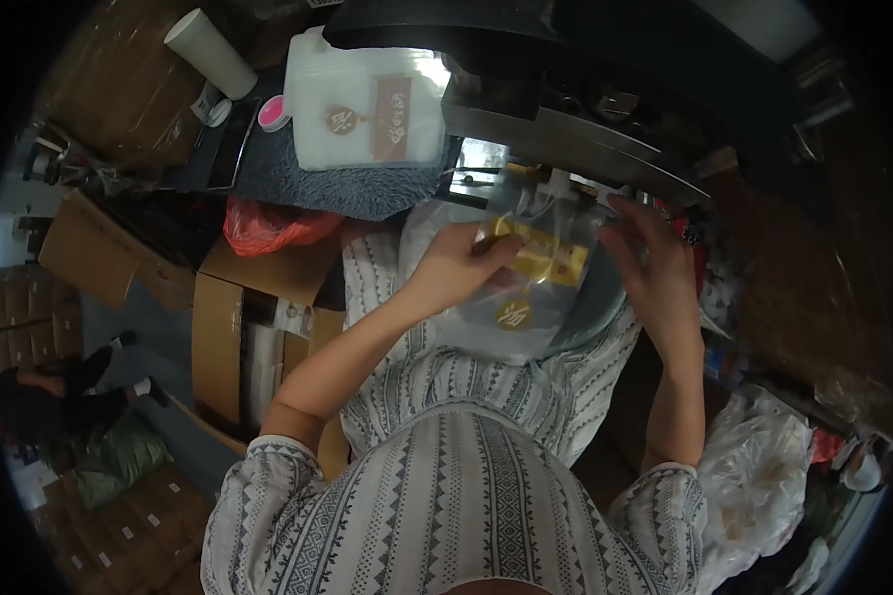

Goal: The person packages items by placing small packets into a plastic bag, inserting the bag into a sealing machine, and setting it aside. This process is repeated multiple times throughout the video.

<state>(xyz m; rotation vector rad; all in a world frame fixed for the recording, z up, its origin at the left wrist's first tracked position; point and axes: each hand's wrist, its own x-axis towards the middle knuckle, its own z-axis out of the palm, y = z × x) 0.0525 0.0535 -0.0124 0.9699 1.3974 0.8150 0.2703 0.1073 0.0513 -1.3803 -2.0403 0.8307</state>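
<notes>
My left hand (458, 266) is closed, thumb and fingers pinching the left edge of a clear plastic bag (541, 312). The bag carries a yellow printed band (541, 255) and a round gold logo low on its front, and it hangs over my lap. Just right of the bag, my right hand (657, 266) is raised with its fingers curved and apart, nothing between them. Beyond my left hand, a stack of translucent white bags (362, 134) with a similar round logo rests on a fuzzy grey-blue mat (342, 188).
A dark machine with a metal edge (605, 134) stands directly ahead. At the back left are a white cylinder (211, 55) and a small pink-topped tub (273, 113). An open cardboard box (218, 342) sits at my left. Crumpled clear plastic (754, 476) lies at right. Another person (64, 392) is far left.
</notes>
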